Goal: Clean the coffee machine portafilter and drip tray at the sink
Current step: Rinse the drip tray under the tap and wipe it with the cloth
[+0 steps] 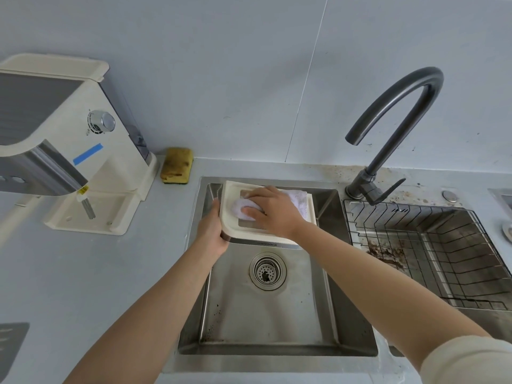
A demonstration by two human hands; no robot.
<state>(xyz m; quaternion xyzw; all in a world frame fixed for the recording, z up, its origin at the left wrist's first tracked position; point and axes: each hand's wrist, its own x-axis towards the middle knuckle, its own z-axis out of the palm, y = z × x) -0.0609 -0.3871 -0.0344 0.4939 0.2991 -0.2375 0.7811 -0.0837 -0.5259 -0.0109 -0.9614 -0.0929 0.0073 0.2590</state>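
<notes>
Cream tray [230, 217] sits over the sink [327, 273]; left hand [212, 228] grips its left edge, right hand [273, 210] presses a cloth [297, 199] onto it.

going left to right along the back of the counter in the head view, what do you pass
coffee machine → sponge → drip tray held over the sink → faucet → wire rack

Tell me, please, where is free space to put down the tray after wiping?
Free: the counter between the coffee machine and the sink, and the sink floor around the drain. Crowded: the back of the sink, where both hands hold the drip tray and cloth; the right basin holds a wire rack.
</notes>
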